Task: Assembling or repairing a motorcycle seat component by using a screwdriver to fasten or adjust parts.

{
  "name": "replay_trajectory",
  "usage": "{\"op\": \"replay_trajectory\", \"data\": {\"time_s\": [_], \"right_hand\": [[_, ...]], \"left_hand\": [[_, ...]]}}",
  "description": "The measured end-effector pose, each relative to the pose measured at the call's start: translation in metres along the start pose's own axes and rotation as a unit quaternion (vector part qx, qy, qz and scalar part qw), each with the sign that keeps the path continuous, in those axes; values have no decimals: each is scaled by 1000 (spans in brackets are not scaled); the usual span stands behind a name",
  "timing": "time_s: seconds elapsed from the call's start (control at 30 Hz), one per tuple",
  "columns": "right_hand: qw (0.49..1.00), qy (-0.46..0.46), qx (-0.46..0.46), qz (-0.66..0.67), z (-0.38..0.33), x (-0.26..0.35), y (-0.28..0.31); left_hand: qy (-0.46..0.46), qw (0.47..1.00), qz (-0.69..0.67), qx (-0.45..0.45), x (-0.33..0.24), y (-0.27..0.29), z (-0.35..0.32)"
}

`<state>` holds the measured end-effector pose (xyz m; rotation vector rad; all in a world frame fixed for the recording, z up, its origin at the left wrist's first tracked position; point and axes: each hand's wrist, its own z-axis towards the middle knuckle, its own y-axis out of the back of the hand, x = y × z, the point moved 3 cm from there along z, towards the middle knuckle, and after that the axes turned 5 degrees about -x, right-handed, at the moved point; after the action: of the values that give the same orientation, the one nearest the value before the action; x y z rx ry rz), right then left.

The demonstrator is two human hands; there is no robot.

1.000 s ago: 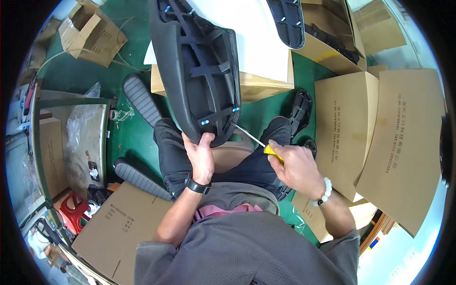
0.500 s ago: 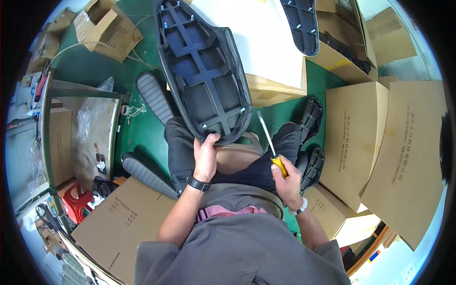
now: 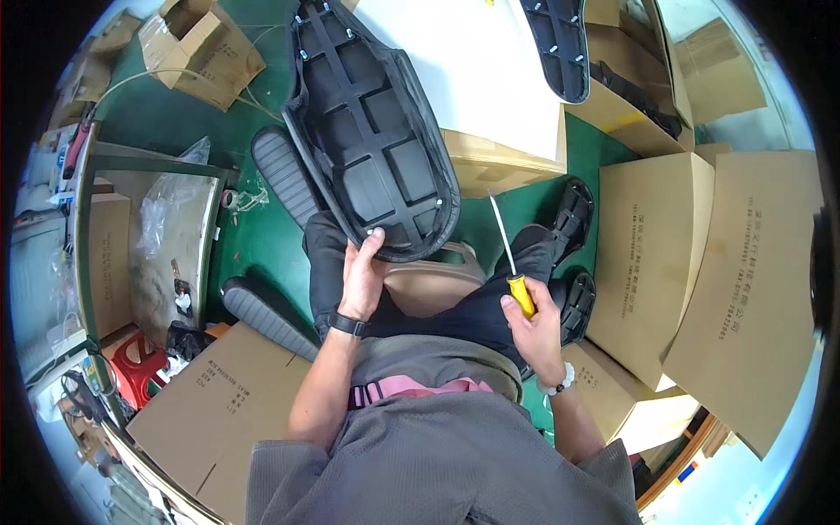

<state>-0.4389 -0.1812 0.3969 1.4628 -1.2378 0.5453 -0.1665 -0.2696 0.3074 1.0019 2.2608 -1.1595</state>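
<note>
A long black padded seat (image 3: pixel 376 166) lies with its ribbed hollow underside up, its near end over my lap. Pale bolts stick up from its far part, and one shows near its right edge. My left hand (image 3: pixel 361 278) grips the near rim at its left, thumb on top and fingers underneath. In my right hand (image 3: pixel 534 328) is a screwdriver (image 3: pixel 520 293) with a yellow handle; its metal shaft points up and away, apart from the seat.
A white-topped carton (image 3: pixel 507 149) stands ahead, bearing another black seat (image 3: pixel 560 52). Tall cartons (image 3: pixel 652 262) line my right. At left are a metal-framed bench (image 3: pixel 162 245), a red stool (image 3: pixel 137 367) and a closed carton (image 3: pixel 219 402). More black seats (image 3: pixel 284 175) lie on the green floor.
The seat's near end has shifted slightly left, together with my left hand. My right hand has moved slightly right, carrying the screwdriver away from the seat.
</note>
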Motion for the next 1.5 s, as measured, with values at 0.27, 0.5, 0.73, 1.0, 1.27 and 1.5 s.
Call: {"op": "replay_trajectory", "data": {"time_s": [0.27, 0.5, 0.73, 1.0, 1.27, 1.5], "right_hand": [[990, 113, 37, -75, -6, 33, 12], [954, 199, 86, -208, -13, 64, 19], [897, 221, 97, -369, -17, 87, 23], [829, 263, 98, -484, -8, 117, 26], [732, 307, 140, -591, 3, 130, 11], [714, 315, 136, -610, 4, 116, -2]], "left_hand": [[-58, 996, 51, 37, -66, 14, 57], [-29, 985, 164, -48, -97, -7, 87], [-146, 970, 195, -24, -83, -29, 71], [-174, 955, 236, -52, -81, -47, 48], [-271, 934, 220, -73, -69, -63, 35], [-279, 940, 184, -71, -68, -74, 31]]}}
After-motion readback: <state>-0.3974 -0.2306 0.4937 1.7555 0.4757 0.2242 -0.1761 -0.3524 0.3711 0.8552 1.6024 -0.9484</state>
